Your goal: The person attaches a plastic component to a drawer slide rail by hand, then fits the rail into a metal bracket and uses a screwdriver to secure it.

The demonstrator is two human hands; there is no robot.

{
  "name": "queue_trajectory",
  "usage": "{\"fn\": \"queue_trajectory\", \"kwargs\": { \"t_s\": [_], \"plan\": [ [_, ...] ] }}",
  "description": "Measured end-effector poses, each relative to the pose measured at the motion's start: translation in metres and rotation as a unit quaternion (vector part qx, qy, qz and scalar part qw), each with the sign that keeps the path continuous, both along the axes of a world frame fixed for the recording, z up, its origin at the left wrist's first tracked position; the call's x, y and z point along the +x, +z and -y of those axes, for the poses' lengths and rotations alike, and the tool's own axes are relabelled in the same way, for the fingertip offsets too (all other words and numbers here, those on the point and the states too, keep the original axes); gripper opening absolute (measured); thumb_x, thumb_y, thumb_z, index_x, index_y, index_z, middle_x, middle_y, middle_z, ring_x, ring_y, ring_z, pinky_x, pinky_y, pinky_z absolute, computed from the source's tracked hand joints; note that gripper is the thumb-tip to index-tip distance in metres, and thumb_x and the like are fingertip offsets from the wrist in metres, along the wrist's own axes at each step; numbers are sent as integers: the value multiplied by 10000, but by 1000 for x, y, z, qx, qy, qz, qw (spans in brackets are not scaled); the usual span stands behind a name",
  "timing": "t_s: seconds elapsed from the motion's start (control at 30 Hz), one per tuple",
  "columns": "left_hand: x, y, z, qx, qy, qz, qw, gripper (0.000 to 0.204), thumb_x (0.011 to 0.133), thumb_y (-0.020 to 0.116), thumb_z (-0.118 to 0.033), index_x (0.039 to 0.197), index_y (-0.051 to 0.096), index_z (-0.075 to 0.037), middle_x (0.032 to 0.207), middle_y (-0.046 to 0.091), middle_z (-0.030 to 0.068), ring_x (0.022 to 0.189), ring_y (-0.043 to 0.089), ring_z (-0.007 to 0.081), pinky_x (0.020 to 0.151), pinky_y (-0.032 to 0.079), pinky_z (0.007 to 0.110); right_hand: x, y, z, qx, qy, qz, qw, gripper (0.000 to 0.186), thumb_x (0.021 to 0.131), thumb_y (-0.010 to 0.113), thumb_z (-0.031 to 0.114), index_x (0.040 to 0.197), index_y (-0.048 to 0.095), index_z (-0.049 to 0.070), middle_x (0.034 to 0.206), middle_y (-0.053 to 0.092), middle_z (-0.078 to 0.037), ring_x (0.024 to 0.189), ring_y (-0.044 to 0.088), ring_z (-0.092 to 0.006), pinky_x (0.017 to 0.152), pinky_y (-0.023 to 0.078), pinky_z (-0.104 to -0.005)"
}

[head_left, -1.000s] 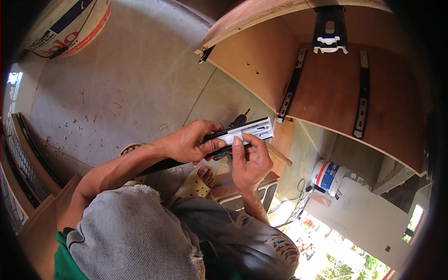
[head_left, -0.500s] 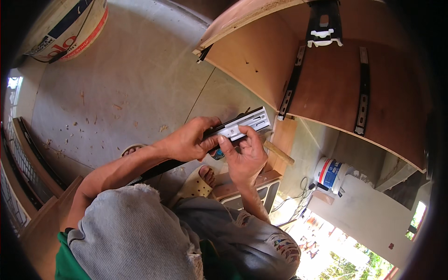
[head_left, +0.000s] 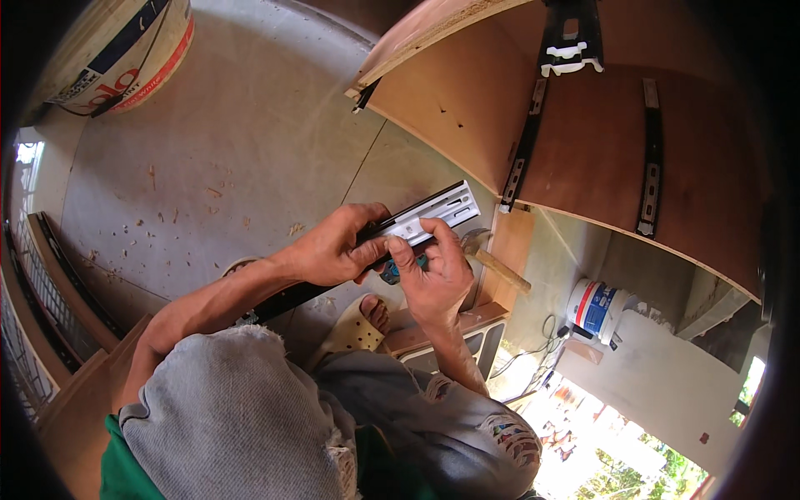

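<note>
A black and silver drawer slide [head_left: 450, 208] is held up in front of me, tilted with its bright end up to the right. My left hand [head_left: 333, 247] is closed around its lower part, the thumb lying along the near edge. The fingers of my right hand [head_left: 437, 287] pinch the slide's near side, forefinger on the silver face and thumb beside the left thumb. The slide's black length runs down-left behind my left forearm. Below my hands shows part of a teal tool [head_left: 392, 272], mostly hidden.
A wooden cabinet [head_left: 454, 125] at the right carries black slides [head_left: 651, 158] on its panel. A hammer [head_left: 504, 271] lies near my right hand. Paint buckets [head_left: 125, 71] stand far left and right [head_left: 593, 308]. Wooden pieces with slides [head_left: 75, 283] sit at left. Wood chips dot the floor.
The drawer slide's bright end has shifted slightly up and left. Both hands keep nearly the same hold on it. The view has shifted a little.
</note>
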State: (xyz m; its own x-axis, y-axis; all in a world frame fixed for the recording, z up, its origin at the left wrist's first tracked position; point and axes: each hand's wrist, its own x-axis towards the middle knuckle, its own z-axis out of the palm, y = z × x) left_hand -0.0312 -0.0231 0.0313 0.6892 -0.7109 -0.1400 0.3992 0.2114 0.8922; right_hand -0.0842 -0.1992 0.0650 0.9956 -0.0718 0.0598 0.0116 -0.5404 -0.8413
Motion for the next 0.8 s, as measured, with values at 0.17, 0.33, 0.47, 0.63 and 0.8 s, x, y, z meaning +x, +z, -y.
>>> {"fn": "queue_trajectory", "kwargs": {
  "t_s": [0.17,0.33,0.47,0.63,0.8],
  "plan": [
    [2,-8,4,-30,4,-27,999,226,995,552,-180,986,549,46,705,600,63,569,567,104,494,466,258,3,1,-2,9,-6,-3,1000,367,875,742,166,1113,570,-54,847,659,-133,701,649,-159,598,519,-290],
    [9,-12,5,-56,-16,-75,995,255,1007,533,-212,964,548,38,722,608,69,600,590,116,518,484,255,6,-2,-1,11,-14,-23,1000,360,877,739,177,1107,574,-45,846,661,-132,690,650,-165,596,522,-297],
    [9,-15,5,-58,-31,-81,995,297,994,556,-268,985,544,28,744,615,86,623,602,140,530,507,282,5,-4,0,-2,-22,-30,999,371,867,750,200,1103,579,-30,837,658,-131,676,648,-165,592,525,-294],
    [8,-10,1,-42,-33,-63,997,305,994,559,-280,987,547,25,728,616,83,594,594,135,522,501,275,7,3,-3,-38,-14,-21,999,395,859,759,222,1119,575,-12,824,659,-129,661,651,-168,579,528,-298],
    [6,-2,5,-9,-9,-67,998,309,994,570,-275,909,570,22,665,599,48,535,557,98,480,442,254,6,3,0,-98,-10,38,994,376,868,749,214,1128,573,7,809,663,-120,654,659,-173,566,527,-308]
  ]
}}
